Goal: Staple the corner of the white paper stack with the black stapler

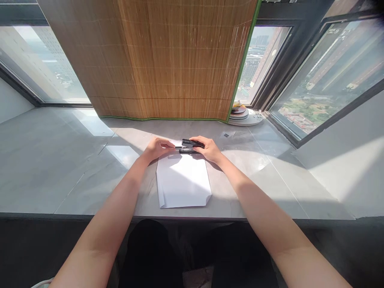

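The right hand (211,149) is gripping a black stapler (189,142) by one end, fingers wrapping closely, seemingly keeping its arms spread so the left hand (158,148) can reach between. Left fingertips are pinching the slim middle piece's end; anything tinier is escaping me. The stapler is partly hiding the white paper's (184,182) far end; I'm not telling whether they're touching.

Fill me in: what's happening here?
A person's right hand holds a black stapler, opened up, at the far edge of some white rectangular paper with a folded corner. The left hand is at the stapler's left end; what it pinches is too small to tell. The paper lies on a grey tiled ledge.
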Motion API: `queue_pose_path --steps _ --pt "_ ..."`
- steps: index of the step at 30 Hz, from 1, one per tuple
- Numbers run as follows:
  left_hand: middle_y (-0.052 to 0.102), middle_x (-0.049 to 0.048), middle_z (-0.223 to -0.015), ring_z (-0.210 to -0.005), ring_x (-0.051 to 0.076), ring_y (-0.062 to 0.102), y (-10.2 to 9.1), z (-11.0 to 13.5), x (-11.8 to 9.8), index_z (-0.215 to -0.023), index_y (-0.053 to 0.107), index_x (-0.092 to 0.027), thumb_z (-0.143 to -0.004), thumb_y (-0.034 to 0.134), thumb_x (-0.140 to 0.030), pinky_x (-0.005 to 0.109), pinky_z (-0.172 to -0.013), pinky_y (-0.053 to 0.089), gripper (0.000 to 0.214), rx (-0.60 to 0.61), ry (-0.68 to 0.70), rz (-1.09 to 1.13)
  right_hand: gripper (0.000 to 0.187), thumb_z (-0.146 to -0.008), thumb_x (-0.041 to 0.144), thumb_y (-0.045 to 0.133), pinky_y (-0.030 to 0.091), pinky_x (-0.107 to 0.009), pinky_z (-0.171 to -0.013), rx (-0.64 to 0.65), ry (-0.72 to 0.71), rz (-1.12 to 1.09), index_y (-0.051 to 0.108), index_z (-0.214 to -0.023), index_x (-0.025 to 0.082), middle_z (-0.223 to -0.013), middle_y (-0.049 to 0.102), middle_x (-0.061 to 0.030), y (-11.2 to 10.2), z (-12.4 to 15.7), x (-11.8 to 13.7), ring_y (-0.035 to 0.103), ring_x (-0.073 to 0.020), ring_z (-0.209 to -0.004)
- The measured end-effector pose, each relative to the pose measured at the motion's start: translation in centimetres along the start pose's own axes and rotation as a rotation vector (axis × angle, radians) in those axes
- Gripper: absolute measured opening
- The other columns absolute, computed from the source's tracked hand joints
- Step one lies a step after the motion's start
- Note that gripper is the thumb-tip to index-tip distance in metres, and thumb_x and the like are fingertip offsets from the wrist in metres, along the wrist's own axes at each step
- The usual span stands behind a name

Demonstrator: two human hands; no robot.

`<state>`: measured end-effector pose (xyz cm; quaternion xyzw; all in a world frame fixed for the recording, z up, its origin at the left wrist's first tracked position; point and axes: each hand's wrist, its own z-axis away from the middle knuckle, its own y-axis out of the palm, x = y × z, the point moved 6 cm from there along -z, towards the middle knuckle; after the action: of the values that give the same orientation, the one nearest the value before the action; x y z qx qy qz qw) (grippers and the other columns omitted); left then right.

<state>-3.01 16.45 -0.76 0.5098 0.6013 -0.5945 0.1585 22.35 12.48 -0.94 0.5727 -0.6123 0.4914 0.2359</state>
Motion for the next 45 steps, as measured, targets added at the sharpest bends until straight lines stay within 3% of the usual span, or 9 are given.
queue_pose_path --steps 7,12,18,21,25,28,31,36,45 --pt "0.085 0.013 -0.098 -0.093 0.031 0.082 0.1 0.3 -1.1 -0.089 0.087 -0.019 -0.07 0.095 -0.06 0.048 -0.097 0.068 0.046 -0.061 0.012 0.189 0.036 -0.086 0.029 0.077 0.055 -0.045 -0.109 -0.094 0.04 -0.079 0.082 -0.121 0.022 -0.123 0.079 -0.0077 -1.9 0.2 -0.6 0.071 -0.0269 -0.115" --pt "0.084 0.0094 -0.113 -0.093 0.024 0.08 1.6 0.2 -3.0 -0.119 0.083 -0.023 -0.071 0.096 -0.045 0.042 -0.094 0.068 0.054 -0.015 0.15 0.146 0.036 -0.086 0.027 0.075 0.057 -0.044 -0.106 0.066 -0.083 -0.11 0.081 -0.121 0.023 -0.12 0.079 -0.0062 -0.1 0.1 1.3 0.072 -0.0256 -0.113" --pt "0.081 0.0044 -0.096 -0.087 0.021 0.074 2.0 -0.1 -3.5 -0.112 0.084 -0.025 -0.073 0.095 -0.043 0.038 -0.09 0.065 0.045 -0.011 0.199 0.008 0.039 -0.087 0.025 0.07 0.057 -0.045 -0.105 0.104 -0.119 -0.045 0.08 -0.124 0.025 -0.119 0.077 -0.0054 1.1 0.3 2.5 0.07 -0.0253 -0.113" --pt "0.079 0.0104 -0.118 -0.101 0.024 0.073 1.3 -0.2 -3.6 -0.11 0.085 -0.024 -0.077 0.091 -0.053 0.038 -0.094 0.062 0.044 -0.054 0.228 0.045 0.037 -0.084 0.027 0.073 0.058 -0.045 -0.103 -0.006 -0.081 0.031 0.082 -0.121 0.026 -0.113 0.077 -0.0055 0.0 0.0 1.9 0.069 -0.0258 -0.108" --pt "0.076 0.0112 -0.122 -0.118 0.028 0.066 -0.3 -0.7 -1.7 -0.107 0.086 -0.025 -0.097 0.07 -0.052 0.045 -0.109 0.054 0.033 -0.276 0.108 -0.106 0.039 -0.088 0.03 0.07 0.055 -0.048 -0.105 -0.349 -0.016 0.18 0.079 -0.126 0.026 -0.114 0.077 -0.0069 -4.0 -0.2 -0.2 0.066 -0.027 -0.106" --pt "0.07 0.0126 -0.121 -0.12 0.032 0.062 -0.7 -1.2 1.1 -0.103 0.087 -0.024 -0.09 0.077 -0.046 0.05 -0.113 0.05 0.027 -0.325 -0.072 -0.269 0.039 -0.09 0.029 0.064 0.052 -0.052 -0.109 -0.597 0.04 0.361 0.079 -0.126 0.025 -0.116 0.078 -0.0087 -7.4 0.3 -2.1 0.064 -0.0294 -0.109" --pt "0.066 0.0121 -0.117 -0.118 0.033 0.061 -0.5 -1.6 2.7 -0.094 0.087 -0.025 -0.083 0.083 -0.042 0.05 -0.111 0.052 0.02 -0.279 -0.132 -0.327 0.04 -0.088 0.028 0.062 0.052 -0.056 -0.107 -0.704 0.114 0.458 0.079 -0.124 0.022 -0.112 0.078 -0.0113 -9.3 0.8 -3.7 0.065 -0.0308 -0.106" --pt "0.068 0.0107 -0.112 -0.102 0.027 0.066 0.0 -1.7 2.2 -0.084 0.082 -0.022 -0.085 0.075 -0.033 0.042 -0.097 0.057 0.012 -0.227 -0.092 -0.291 0.038 -0.081 0.022 0.064 0.05 -0.059 -0.113 -0.638 0.192 0.447 0.08 -0.116 0.023 -0.112 0.079 -0.0108 -8.7 0.7 -5.2 0.067 -0.0324 -0.112" --pt "0.078 0.0066 -0.086 -0.08 0.022 0.067 0.5 -1.7 0.7 -0.089 0.075 -0.021 -0.09 0.065 -0.051 0.032 -0.076 0.052 0.032 -0.191 0.008 -0.156 0.035 -0.084 0.023 0.065 0.05 -0.053 -0.113 -0.438 0.126 0.372 0.081 -0.116 0.022 -0.116 0.082 -0.0085 -6.6 -0.2 -3.8 0.069 -0.0302 -0.112"
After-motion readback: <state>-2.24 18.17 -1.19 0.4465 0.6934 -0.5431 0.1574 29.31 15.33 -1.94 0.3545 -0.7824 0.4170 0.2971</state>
